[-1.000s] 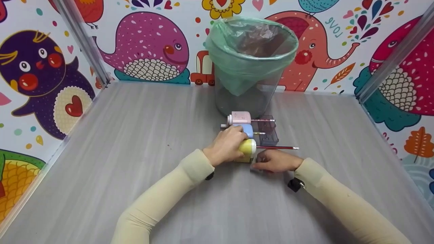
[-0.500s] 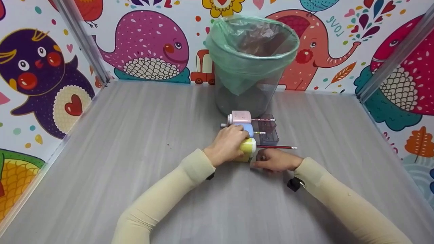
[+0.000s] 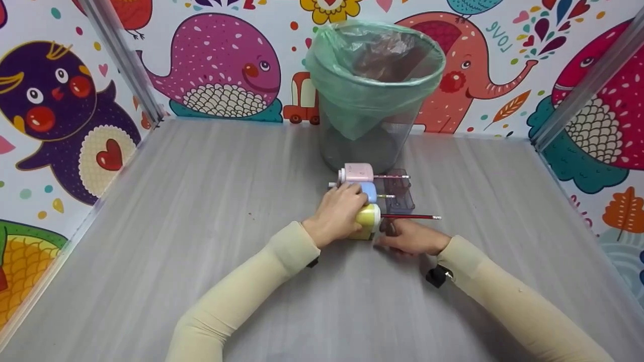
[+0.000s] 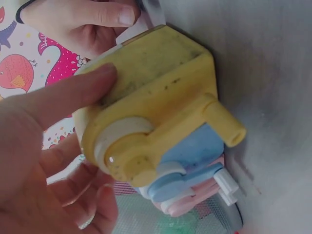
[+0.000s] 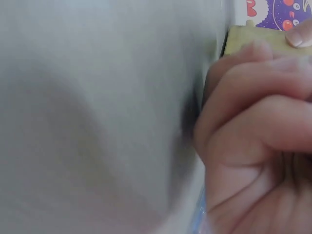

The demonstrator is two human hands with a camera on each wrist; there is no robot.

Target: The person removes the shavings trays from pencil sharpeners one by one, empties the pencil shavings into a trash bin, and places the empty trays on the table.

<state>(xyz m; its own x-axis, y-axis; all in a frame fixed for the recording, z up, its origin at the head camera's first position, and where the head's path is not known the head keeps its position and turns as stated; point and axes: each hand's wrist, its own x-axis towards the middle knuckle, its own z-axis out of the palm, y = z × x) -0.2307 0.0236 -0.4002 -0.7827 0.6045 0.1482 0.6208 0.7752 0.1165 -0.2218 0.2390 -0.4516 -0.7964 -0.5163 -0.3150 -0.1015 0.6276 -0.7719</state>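
Observation:
In the head view my left hand [image 3: 338, 211] grips a yellow crank pencil sharpener [image 3: 369, 215], thumb on its near side. A dark red pencil [image 3: 412, 216] sticks out of its right end. The sharpener's yellow crank handle [image 4: 224, 122] shows in the left wrist view. My right hand [image 3: 410, 236], fingers curled, is low at the sharpener's right end and pinches a clear piece [image 4: 139, 27] that looks like its shavings drawer, mostly hidden. Behind stand a blue sharpener [image 3: 370, 191] and a pink sharpener [image 3: 358, 172], each holding a pencil.
Two clear grey drawers [image 3: 401, 202] lie right of the blue and pink sharpeners. A mesh bin [image 3: 352, 156] with a green liner [image 3: 372, 100] stands just behind. Printed panels [image 3: 221, 65] with metal posts [image 3: 126, 65] enclose the grey table [image 3: 226, 171] at back and sides.
Under my right fingers, the clear grey edge seen one second ago now shows less. The red pencil has shifted very slightly left. Both hands stay almost in place.

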